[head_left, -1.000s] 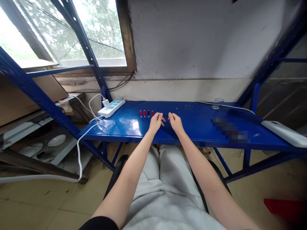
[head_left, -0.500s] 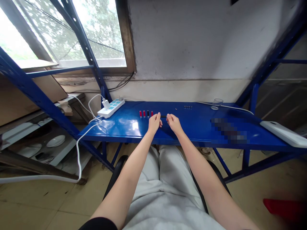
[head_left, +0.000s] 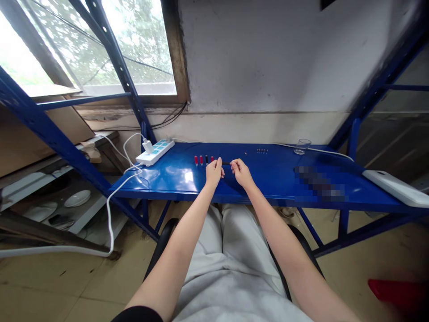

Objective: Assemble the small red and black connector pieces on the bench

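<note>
Over the blue table, my left hand and my right hand hold a thin black pen-like stick level between them. The left fingers are closed round one end, and the right fingertips pinch the other. Just beyond my left hand stands a row of small upright pieces: a red piece, a second red piece, a black piece and a third red one, partly behind the hand. Farther back lie several tiny metallic pieces; their kind is too small to tell.
A white power strip with a plug and cable lies at the table's left. On the right are a clear glass, a blurred dark object and a white flat device. Blue rack posts rise at both ends.
Both hands have shifted slightly left and a little more of the black stick shows between them. The other things stay where they were.
</note>
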